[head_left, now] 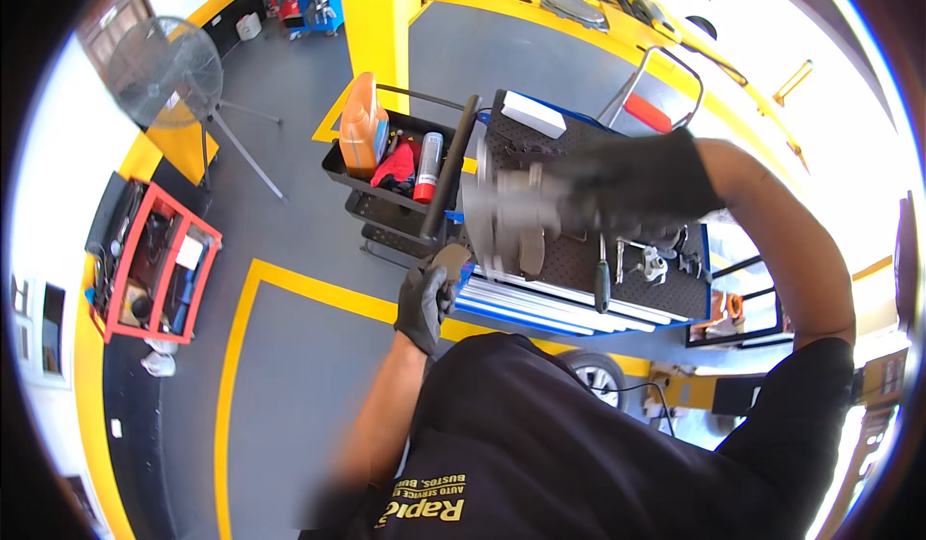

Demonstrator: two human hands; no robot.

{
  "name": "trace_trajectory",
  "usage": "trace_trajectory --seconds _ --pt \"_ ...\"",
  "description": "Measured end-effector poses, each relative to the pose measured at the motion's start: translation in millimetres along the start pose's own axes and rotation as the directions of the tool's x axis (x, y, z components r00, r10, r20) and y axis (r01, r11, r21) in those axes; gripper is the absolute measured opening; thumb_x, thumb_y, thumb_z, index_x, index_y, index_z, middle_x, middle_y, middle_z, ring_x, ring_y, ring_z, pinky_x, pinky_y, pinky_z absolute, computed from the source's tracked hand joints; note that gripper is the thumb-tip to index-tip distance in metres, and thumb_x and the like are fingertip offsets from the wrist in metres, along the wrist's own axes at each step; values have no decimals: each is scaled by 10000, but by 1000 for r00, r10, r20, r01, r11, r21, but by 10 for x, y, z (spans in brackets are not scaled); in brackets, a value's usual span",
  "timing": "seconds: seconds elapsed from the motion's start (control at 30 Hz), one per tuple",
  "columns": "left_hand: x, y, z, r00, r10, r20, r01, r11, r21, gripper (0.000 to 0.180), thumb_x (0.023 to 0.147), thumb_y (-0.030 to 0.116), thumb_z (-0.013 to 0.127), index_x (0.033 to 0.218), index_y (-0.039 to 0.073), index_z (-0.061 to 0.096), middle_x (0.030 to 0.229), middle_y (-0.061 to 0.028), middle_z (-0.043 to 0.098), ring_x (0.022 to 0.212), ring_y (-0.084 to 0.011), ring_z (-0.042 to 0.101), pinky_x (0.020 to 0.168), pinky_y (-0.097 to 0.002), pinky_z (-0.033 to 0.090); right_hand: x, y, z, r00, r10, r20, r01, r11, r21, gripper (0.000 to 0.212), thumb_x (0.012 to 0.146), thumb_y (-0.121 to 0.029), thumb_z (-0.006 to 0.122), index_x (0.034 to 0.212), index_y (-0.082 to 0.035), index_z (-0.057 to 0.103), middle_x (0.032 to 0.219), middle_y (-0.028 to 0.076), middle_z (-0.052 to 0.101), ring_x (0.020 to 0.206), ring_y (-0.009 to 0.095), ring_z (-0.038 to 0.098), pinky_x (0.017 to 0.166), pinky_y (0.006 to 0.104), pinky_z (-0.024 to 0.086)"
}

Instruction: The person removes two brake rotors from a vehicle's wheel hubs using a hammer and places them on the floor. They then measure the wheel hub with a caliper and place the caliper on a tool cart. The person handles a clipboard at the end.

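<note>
My left hand [422, 304], in a dark glove, is closed on a brake pad [450, 259] with a brownish-grey face, just off the front left corner of the tool cabinet. Over the cabinet's dark perforated top [569, 268], my right hand [637, 183], also gloved in black, is smeared by motion. A grey metallic part [511, 202] at its fingertips is blurred along with it; its kind cannot be made out. Below that part shows another brake pad [531, 252]. Nearby on the top lie a green-handled screwdriver [603, 284] and several metal fittings [656, 265].
A black side tray [333, 162] holds an orange jug [362, 130], a red cloth [395, 164] and a spray can [428, 166]. A white box [533, 114] lies at the cabinet's back. Left stand a red tool cart [140, 280] and a fan [166, 69]. A yellow lift post [376, 29] rises beyond.
</note>
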State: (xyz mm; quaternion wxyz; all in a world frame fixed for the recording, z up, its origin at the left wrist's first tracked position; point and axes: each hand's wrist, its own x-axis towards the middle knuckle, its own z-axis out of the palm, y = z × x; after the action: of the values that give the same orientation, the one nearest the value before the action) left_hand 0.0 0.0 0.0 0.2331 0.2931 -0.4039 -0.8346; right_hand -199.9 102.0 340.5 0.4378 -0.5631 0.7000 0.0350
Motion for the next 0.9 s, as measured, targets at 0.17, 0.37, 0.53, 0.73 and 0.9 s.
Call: trace_trajectory --seconds 0.17,0.37,0.53,0.73,0.9 --pt "255 -276 -219 996 -80 -37 74 986 -147 260 993 224 586 1191 58 611 840 -22 624 658 -104 561 588 -250 462 -87 50 163 978 -95 184 99 995 -13 365 1047 -275 537 1274 3 601 963 122 677 801 189 650 743 354 529" --pt "136 -278 -206 977 152 150 -112 963 -245 419 1005 302 582 1358 77 589 1220 -57 645 1117 -192 623 959 -368 508 -205 35 153 996 -88 26 86 993 81 389 1023 -257 587 1289 26 619 877 115 699 723 164 646 661 337 534" --pt "244 -270 -139 972 167 164 -139 976 -167 460 1020 340 556 1393 71 569 1279 -59 631 1177 -203 603 1003 -364 482 -261 102 68 998 -47 35 43 994 97 383 1019 -247 572 1279 31 615 839 85 686 664 122 617 605 309 521" --pt "264 -281 -160 981 135 141 -124 989 -82 474 1028 365 546 1403 76 562 1308 -63 624 1196 -200 596 1001 -362 482 -300 145 42 996 -35 79 22 987 159 367 1019 -232 560 1259 42 609 813 66 664 631 117 585 580 303 503" --pt "300 -280 -159 972 176 156 -169 984 -56 467 1030 358 539 1400 75 564 1314 -66 622 1200 -198 594 1002 -363 482 -314 185 100 997 -77 -8 78 979 189 340 1017 -220 556 1216 50 612 781 51 629 623 119 562 569 307 490"
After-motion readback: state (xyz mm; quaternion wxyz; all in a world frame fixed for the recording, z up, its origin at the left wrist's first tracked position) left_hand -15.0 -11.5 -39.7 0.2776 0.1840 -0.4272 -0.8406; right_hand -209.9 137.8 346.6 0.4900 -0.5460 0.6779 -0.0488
